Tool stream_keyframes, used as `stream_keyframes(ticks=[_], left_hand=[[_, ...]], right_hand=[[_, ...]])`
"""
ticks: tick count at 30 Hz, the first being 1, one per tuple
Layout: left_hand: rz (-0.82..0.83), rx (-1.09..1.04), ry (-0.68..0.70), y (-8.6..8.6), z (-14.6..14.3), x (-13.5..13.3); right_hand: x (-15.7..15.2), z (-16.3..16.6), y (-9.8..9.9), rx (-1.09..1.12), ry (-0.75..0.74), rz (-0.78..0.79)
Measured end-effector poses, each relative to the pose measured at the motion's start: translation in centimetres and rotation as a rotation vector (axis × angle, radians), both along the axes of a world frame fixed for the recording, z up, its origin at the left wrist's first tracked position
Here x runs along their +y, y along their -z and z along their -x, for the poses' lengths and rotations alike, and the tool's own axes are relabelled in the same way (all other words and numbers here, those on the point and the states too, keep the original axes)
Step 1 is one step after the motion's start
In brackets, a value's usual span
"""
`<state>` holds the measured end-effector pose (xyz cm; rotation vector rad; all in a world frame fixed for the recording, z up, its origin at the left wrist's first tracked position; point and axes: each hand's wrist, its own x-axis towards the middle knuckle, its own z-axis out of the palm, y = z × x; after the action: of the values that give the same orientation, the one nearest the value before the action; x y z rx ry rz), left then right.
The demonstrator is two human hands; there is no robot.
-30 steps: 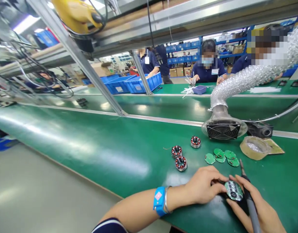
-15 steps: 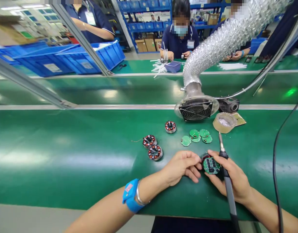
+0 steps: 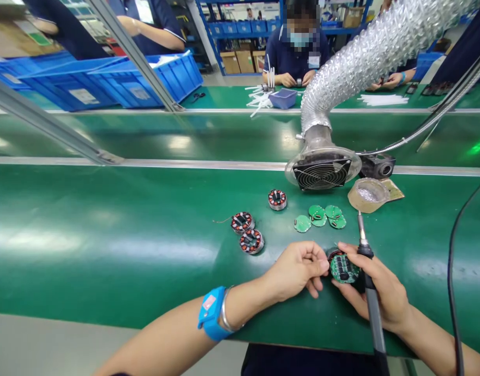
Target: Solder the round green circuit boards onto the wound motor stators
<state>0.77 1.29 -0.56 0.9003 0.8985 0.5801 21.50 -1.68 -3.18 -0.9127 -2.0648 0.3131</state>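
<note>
The left hand (image 3: 298, 269) and right hand (image 3: 375, 292), the right also gripping a soldering iron (image 3: 367, 271), pinch between them a wound stator with round circuit board (image 3: 343, 267) on the green surface (image 3: 146, 245); it seems small, stiff, rather delicate, best held by its rim.

- Green belt (image 3: 146, 230)
- Green round boards (image 3: 320, 216) with pale markings
- Red-and-black wound coils (image 3: 251, 241), silver rims
- Blue wristband (image 3: 210, 312)
- Blue crates (image 3: 118, 86)
- Silver ribbed hose (image 3: 365, 57)
- Black fan grille (image 3: 321, 175)

The tabletop (image 3: 87, 250) is bare on the left, but motor coils (image 3: 251, 241), green boards (image 3: 320, 216) and a fan (image 3: 321, 173) crowd ahead.
</note>
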Motion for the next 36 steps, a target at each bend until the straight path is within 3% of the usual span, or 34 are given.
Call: stream_keyframes(ticks=[4, 6, 8, 12, 16, 20, 25, 32, 36], left_hand=[[-0.719, 0.255, -0.036, -0.4, 0.7, 0.3], [-0.896, 0.229, -0.002, -0.6, 1.1, 0.8], [-0.747, 0.132, 0.038, -0.7, 1.3, 1.4], [-0.214, -0.021, 0.155, -0.5, 1.2, 2.0], [0.004, -0.022, 0.198, -0.4, 0.9, 1.9], [0.018, -0.031, 0.098, -0.5, 0.7, 1.4], [-0.102, -0.025, -0.105, -1.0, 0.3, 0.5], [-0.156, 0.029, -0.169, -0.5, 0.0, 0.2], [-0.32, 0.005, -0.232, -0.1, -0.1, 0.2]], right_hand=[[-0.1, -0.1, -0.6, 0.005, 0.063, 0.131], [0.1, -0.4, -0.9, 0.026, 0.025, 0.177], [0.3, -0.6, -1.3, 0.044, -0.044, 0.246], [0.3, -0.7, -1.7, 0.036, -0.178, 0.368], [0.1, -0.8, -1.5, 0.046, -0.255, 0.332], [0.3, -0.9, -1.3, 0.072, -0.218, 0.37], [0.8, -0.8, -1.1, 0.123, -0.12, 0.369], [0.7, -0.7, -1.0, 0.098, -0.093, 0.278], [0.8, -0.6, -1.0, 0.086, -0.087, 0.241]])
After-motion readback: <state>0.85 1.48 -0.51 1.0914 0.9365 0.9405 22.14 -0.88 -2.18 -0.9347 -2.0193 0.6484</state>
